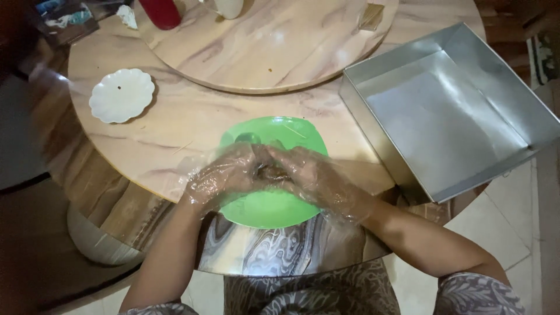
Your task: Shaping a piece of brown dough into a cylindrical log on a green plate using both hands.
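Observation:
Both my hands wear thin clear plastic gloves and meet over a green plastic bowl [274, 210] at the near edge of the round marble-patterned table [175, 134]. My left hand [224, 175] and my right hand [312, 178] press together around a small dark brown lump [271, 172] held between the fingertips. The lump is mostly hidden by the fingers, so its shape is unclear. The bowl's inside is largely covered by my hands.
A large square metal tray [449, 111] sits at the right, overhanging the table edge. A white scalloped saucer [121, 95] lies at the left. A raised turntable [274, 41] at the back carries a red container [160, 11] and a white cup [227, 7].

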